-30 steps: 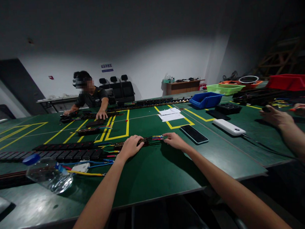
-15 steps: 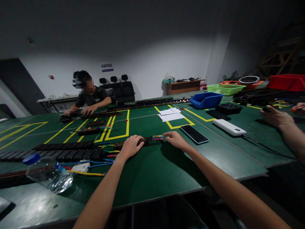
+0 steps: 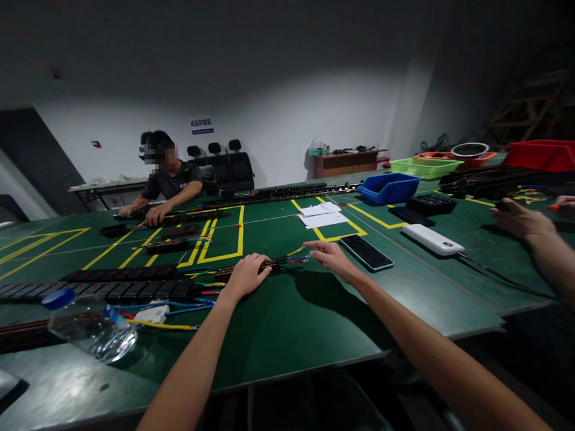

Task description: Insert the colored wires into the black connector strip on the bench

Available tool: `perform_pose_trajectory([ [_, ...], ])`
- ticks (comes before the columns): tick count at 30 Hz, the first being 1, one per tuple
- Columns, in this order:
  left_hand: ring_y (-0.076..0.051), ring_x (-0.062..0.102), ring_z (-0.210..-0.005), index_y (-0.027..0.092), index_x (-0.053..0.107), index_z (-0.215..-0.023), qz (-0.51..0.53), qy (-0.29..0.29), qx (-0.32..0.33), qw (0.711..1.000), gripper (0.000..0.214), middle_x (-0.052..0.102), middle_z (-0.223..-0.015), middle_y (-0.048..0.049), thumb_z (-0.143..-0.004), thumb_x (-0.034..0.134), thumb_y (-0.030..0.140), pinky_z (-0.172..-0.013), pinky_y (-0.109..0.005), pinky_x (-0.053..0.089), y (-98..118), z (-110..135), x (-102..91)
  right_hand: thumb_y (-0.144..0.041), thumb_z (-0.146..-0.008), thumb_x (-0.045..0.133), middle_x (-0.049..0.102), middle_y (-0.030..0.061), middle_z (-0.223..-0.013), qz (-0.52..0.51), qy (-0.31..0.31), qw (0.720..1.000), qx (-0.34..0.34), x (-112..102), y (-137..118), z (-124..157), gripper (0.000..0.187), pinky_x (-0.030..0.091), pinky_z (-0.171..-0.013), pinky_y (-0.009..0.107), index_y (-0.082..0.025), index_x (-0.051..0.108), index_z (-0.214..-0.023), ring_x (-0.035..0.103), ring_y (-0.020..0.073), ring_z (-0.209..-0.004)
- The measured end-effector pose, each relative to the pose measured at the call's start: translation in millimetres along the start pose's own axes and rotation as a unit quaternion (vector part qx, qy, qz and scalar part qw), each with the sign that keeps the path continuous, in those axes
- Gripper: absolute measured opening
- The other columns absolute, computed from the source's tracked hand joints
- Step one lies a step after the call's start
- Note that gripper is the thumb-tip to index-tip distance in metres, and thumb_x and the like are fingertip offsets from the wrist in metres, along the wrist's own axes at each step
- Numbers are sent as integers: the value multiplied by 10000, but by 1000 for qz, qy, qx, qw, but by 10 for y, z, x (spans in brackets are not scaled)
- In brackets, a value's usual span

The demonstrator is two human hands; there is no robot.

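My left hand [image 3: 247, 276] lies over a dark, narrow strip with copper-coloured lines [image 3: 273, 265], its fingers wrapped round the near end. From that strip a bundle of thin coloured wires [image 3: 291, 259] sticks out to the right, with bare or lugged tips. My right hand [image 3: 333, 259] is beside those tips, index finger stretched out to the end of the yellow wire [image 3: 295, 251], which bends upward from the others. Whether the fingertip presses on the wire is too small to tell. More black socket strips [image 3: 143, 289] lie left of my left hand.
A water bottle [image 3: 93, 326] stands at the near left. Right of my right hand lie a phone [image 3: 367, 252] and a white power bank [image 3: 432, 240] with a cable. Papers [image 3: 323, 215] and a blue bin [image 3: 389, 188] are farther back. A co-worker [image 3: 168, 175] sits opposite; another person's hands [image 3: 523, 223] are at right.
My right hand has shifted slightly upward, its index finger now stretched out. The yellow wire has spread up away from the bundle. My left hand stays in place.
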State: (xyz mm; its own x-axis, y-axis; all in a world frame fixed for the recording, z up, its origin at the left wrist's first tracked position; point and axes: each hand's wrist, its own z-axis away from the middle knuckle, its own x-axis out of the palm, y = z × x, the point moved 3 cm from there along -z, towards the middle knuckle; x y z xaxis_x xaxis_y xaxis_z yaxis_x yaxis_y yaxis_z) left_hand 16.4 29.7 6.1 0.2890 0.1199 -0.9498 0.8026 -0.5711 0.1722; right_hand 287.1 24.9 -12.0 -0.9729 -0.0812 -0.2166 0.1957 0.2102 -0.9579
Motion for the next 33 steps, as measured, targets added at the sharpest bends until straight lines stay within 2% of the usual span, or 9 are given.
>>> perform_pose_trajectory([
  [3, -239, 634, -1116, 222, 650, -1207, 1, -3, -4, 1000, 310, 687, -1210, -79, -1016, 489, 406, -970, -388, 497, 9, -1, -10, -328, -795, 606, 486, -51, -589, 32, 9, 999, 16, -13, 60, -21, 567, 296, -499, 229, -100, 667, -1311, 394, 107, -521],
  [6, -240, 636, -1115, 227, 651, -1201, 1, -4, -4, 1000, 306, 688, -1205, -79, -1016, 487, 407, -967, -385, 497, 13, -2, -14, -250, -770, 590, 557, -23, -616, 111, 24, 993, 41, -24, 156, -52, 477, 316, -522, 240, -101, 730, -1200, 443, 119, -545],
  [10, -244, 638, -1115, 225, 651, -1209, 2, -3, -3, 1000, 317, 688, -1207, -81, -1017, 486, 415, -969, -390, 499, 1, -2, -5, -211, -761, 572, 627, 5, -660, 194, 0, 980, 43, -3, 224, -74, 399, 322, -544, 251, -122, 783, -1087, 487, 132, -576],
  [13, -243, 639, -1118, 224, 650, -1211, 4, -2, -1, 1000, 310, 689, -1206, -80, -1017, 493, 409, -973, -390, 498, -13, -2, 12, -234, -760, 566, 617, 8, -667, 192, 25, 981, 23, -15, 203, -75, 406, 325, -546, 252, -107, 776, -1084, 489, 135, -587],
  [16, -245, 637, -1120, 226, 653, -1201, 1, 6, 4, 1000, 303, 691, -1196, -83, -1016, 497, 407, -990, -394, 492, -23, -4, 25, -301, -771, 566, 563, -9, -633, 129, 52, 990, -3, -27, 126, -51, 441, 318, -528, 250, -90, 751, -1112, 456, 131, -566],
  [19, -246, 634, -1122, 228, 655, -1199, -3, 9, 1, 1000, 303, 690, -1200, -84, -1014, 497, 408, -996, -393, 489, -21, -3, 23, -375, -797, 586, 506, -36, -602, 39, 26, 999, -20, 2, 37, -13, 533, 314, -509, 243, -89, 705, -1232, 407, 116, -534],
  [22, -246, 635, -1119, 231, 655, -1200, -3, 3, -3, 1000, 301, 689, -1206, -81, -1012, 497, 407, -970, -389, 498, -5, 1, 8, -366, -801, 616, 495, -47, -596, 13, 6, 1000, -21, 26, 3, 1, 601, 322, -503, 232, -97, 652, -1337, 407, 110, -528],
  [28, -245, 639, -1106, 227, 650, -1200, -5, 1, -2, 1000, 303, 689, -1197, -77, -1017, 491, 410, -929, -378, 510, 6, 3, -6, -196, -784, 587, 579, -17, -617, 148, 10, 988, 41, 12, 139, -41, 503, 320, -519, 236, -88, 708, -1260, 472, 123, -555],
  [33, -242, 638, -1118, 230, 648, -1202, -2, 0, -3, 1000, 303, 689, -1205, -74, -1016, 493, 413, -945, -377, 505, -11, -2, 14, -201, -783, 594, 640, 11, -685, 207, 4, 978, 26, 22, 160, -41, 457, 347, -558, 249, -100, 745, -1202, 508, 135, -591],
])
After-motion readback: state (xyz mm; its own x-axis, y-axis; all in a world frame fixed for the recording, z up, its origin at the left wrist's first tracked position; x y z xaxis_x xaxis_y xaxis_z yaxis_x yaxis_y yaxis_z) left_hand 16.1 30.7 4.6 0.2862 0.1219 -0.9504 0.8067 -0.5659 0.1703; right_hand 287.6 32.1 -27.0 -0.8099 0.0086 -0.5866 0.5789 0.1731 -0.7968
